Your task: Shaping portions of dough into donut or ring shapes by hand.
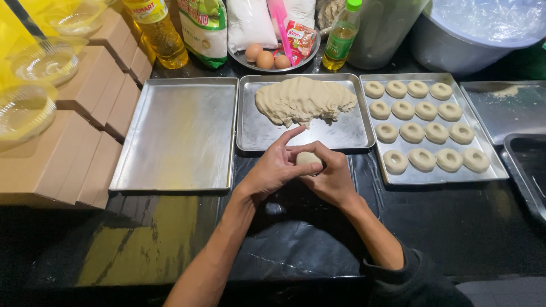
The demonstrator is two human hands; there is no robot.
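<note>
My left hand (pixel 274 167) and my right hand (pixel 331 176) meet over the black table top, cupped together around a small pale ball of dough (pixel 307 158). Both hands grip it, the left index finger stretched out toward the tray ahead. Just beyond the hands a metal tray (pixel 267 136) carries a large flat mass of dough (pixel 303 100). To the right, another tray (pixel 495 170) holds several ring-shaped dough pieces (pixel 422 159) in rows.
A bare metal tray (pixel 179 133) lies left of the hands. Brown cardboard boxes (pixel 74 131) and clear plastic bowls (pixel 40 62) stack at far left. Oil bottles (pixel 161 34), flour bags, a plate of eggs (pixel 264 58) and a big pot (pixel 466 40) line the back. More trays (pixel 526 165) sit at right.
</note>
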